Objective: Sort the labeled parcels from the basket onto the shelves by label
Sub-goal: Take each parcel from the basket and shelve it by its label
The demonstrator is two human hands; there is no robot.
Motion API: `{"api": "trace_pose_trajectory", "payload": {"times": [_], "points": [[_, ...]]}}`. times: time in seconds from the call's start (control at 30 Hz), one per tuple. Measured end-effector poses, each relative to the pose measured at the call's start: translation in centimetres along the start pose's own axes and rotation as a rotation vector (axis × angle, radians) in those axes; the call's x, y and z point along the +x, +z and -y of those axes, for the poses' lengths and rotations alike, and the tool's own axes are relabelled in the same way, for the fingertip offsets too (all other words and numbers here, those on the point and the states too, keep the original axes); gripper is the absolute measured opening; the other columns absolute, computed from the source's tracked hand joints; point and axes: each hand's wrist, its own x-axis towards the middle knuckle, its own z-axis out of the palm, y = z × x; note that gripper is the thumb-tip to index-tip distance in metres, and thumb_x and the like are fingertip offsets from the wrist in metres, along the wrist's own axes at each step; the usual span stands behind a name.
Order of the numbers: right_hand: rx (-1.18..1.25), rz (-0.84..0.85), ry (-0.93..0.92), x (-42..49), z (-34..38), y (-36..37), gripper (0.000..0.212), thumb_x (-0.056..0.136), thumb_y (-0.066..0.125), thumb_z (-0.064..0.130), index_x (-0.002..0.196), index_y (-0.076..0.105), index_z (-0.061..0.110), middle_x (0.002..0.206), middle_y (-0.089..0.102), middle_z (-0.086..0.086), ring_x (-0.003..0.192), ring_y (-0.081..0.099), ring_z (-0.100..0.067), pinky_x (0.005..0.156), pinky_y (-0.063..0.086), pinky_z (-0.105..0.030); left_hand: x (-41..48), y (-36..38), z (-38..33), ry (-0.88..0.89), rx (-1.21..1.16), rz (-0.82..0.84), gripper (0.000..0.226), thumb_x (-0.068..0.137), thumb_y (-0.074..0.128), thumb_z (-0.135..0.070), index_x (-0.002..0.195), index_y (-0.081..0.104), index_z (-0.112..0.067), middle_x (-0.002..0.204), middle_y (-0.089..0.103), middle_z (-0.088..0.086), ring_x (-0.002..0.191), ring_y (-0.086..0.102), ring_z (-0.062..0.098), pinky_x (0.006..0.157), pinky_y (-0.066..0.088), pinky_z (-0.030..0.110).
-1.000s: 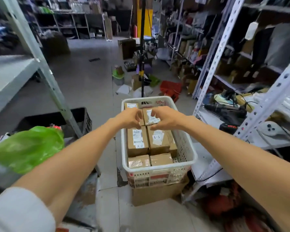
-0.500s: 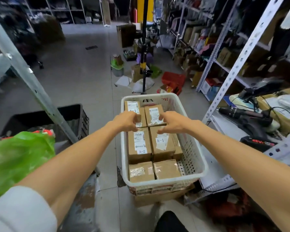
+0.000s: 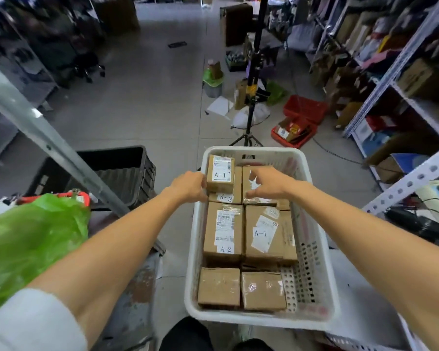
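Note:
A white plastic basket (image 3: 317,262) stands in front of me, packed with several brown cardboard parcels. My left hand (image 3: 189,186) grips the left side of a small parcel labelled A-1 (image 3: 221,173) at the far left of the basket, sitting on a parcel labelled A-2 (image 3: 226,197). My right hand (image 3: 268,183) rests with spread, slightly bent fingers on top of the far right parcel (image 3: 246,178), hiding its label. Nearer me lie a large A-2 parcel (image 3: 223,231), an A-1 parcel (image 3: 264,234) and two parcels without visible labels (image 3: 218,287).
A slanted grey shelf upright (image 3: 51,148) crosses the left side, with a black crate (image 3: 127,168) behind it and a green plastic bag (image 3: 28,239) below. White metal shelves (image 3: 401,62) full of goods line the right. A black tripod stand (image 3: 251,97) and red trays (image 3: 302,115) sit beyond the basket.
My view has tilted down and closer to the basket. My left hand now holds the small A-1 parcel atop the A-2 one. My right hand's fingers have spread over the far right parcel.

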Motion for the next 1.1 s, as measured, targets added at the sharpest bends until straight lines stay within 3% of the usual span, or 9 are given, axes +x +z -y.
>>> {"api": "trace_pose_trajectory", "payload": {"times": [0.13, 0.33, 0.4, 0.53, 0.73, 0.87, 0.97, 1.1], "points": [[-0.015, 0.055, -0.008, 4.2, -1.0, 0.3, 0.045, 0.088, 0.067, 0.027, 0.124, 0.055, 0.003, 0.117, 0.057, -0.004, 0.102, 0.05, -0.017, 0.082, 0.039, -0.027, 3.9, 0.4, 1.6, -0.036, -0.038, 0.034, 0.039, 0.08, 0.074, -0.024, 0.115, 0.06, -0.015, 0.114, 0.064, 0.006, 0.101, 0.061, 0.025, 0.088, 0.052, 0.04], [0.075, 0.107, 0.116, 11.5, -2.2, 1.4, 0.05, 0.089, 0.067, 0.032, 0.128, 0.052, 0.005, 0.123, 0.059, -0.008, 0.101, 0.053, -0.02, 0.079, 0.038, -0.026, 10.7, 0.9, 2.8, 0.009, -0.118, 0.101, 0.035, 0.081, 0.071, -0.02, 0.112, 0.058, -0.012, 0.109, 0.064, 0.007, 0.097, 0.061, 0.024, 0.086, 0.053, 0.039], [0.095, 0.112, 0.154, 14.2, -2.4, 2.0, 0.049, 0.089, 0.067, 0.03, 0.13, 0.052, 0.007, 0.128, 0.059, -0.011, 0.11, 0.055, -0.024, 0.079, 0.037, -0.025, 13.3, 1.0, 3.7, 0.015, -0.14, 0.116, 0.035, 0.08, 0.071, -0.021, 0.111, 0.057, -0.014, 0.108, 0.063, 0.006, 0.097, 0.06, 0.024, 0.085, 0.052, 0.039], [0.129, 0.14, 0.222, 19.7, -2.7, 4.4, 0.05, 0.088, 0.068, 0.028, 0.131, 0.052, 0.006, 0.133, 0.056, -0.009, 0.118, 0.053, -0.027, 0.087, 0.039, -0.027, 17.6, 2.1, 5.8, -0.04, -0.264, 0.119, 0.035, 0.08, 0.072, -0.02, 0.111, 0.057, -0.013, 0.104, 0.062, 0.005, 0.093, 0.059, 0.022, 0.082, 0.051, 0.036], [0.301, -0.063, 0.471, 28.0, -4.8, 8.1, 0.071, 0.077, 0.08, 0.03, 0.131, 0.043, 0.002, 0.13, 0.056, -0.018, 0.12, 0.052, -0.034, 0.1, 0.044, -0.04, 21.4, 4.8, 7.3, -0.042, -0.363, 0.098, 0.031, 0.076, 0.07, -0.015, 0.102, 0.055, -0.02, 0.086, 0.06, -0.003, 0.088, 0.061, 0.021, 0.081, 0.053, 0.039], [0.601, -0.082, 0.53, 30.7, -6.2, 11.5, 0.057, 0.072, 0.083, 0.027, 0.121, 0.059, 0.014, 0.123, 0.062, -0.006, 0.115, 0.058, -0.022, 0.102, 0.044, -0.036, 23.2, 5.6, 8.2, -0.002, -0.364, 0.083, 0.034, 0.076, 0.072, -0.017, 0.107, 0.057, -0.02, 0.091, 0.06, -0.004, 0.086, 0.061, 0.019, 0.08, 0.054, 0.039], [0.784, -0.105, 0.616, 31.4, -7.3, 14.7, 0.065, 0.067, 0.085, 0.03, 0.124, 0.057, 0.013, 0.12, 0.066, -0.003, 0.11, 0.063, -0.021, 0.097, 0.049, -0.036, 24.0, 5.5, 9.1, 0.011, -0.346, 0.04, 0.032, 0.079, 0.07, -0.019, 0.108, 0.059, -0.021, 0.095, 0.06, -0.005, 0.087, 0.061, 0.018, 0.082, 0.053, 0.038], [0.776, -0.155, 0.698, 31.2, -7.2, 15.1, 0.059, 0.07, 0.085, 0.026, 0.12, 0.057, 0.009, 0.118, 0.066, -0.004, 0.107, 0.063, -0.024, 0.092, 0.05, -0.035, 24.2, 5.0, 9.8, 0.012, -0.34, 0.023, 0.03, 0.08, 0.066, -0.017, 0.109, 0.059, -0.02, 0.097, 0.06, -0.005, 0.09, 0.061, 0.019, 0.084, 0.052, 0.038]]}}
